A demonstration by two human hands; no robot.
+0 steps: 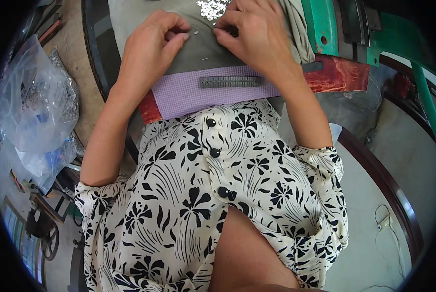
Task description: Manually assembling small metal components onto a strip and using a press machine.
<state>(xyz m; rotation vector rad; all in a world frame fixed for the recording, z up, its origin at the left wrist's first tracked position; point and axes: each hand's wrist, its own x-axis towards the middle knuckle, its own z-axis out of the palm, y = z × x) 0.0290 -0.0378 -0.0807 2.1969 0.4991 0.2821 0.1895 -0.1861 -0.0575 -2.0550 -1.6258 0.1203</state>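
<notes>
My left hand point(160, 41) is over the grey-green cloth point(179, 61), its fingers curled and thumb and forefinger drawn together. Whatever may be between those fingertips is too small to make out. Beside the pile of small shiny silver pieces point(211, 9) is my right hand point(252, 31), thumb and forefinger pinched. I cannot tell what is in that pinch. One loose piece point(196, 32) lies on the cloth between my hands, and a thin sliver point(204, 59) lies closer to me. A dark grey ridged bar point(230, 82) rests on the purple woven mat point(179, 100) below my hands.
A red patterned board point(339, 75) shows under the mat's ends. Green metal machinery point(320, 29) stands at the far right. Clear plastic bags point(38, 104) with shiny contents sit at the left. A white cable point(384, 223) lies on the floor at lower right.
</notes>
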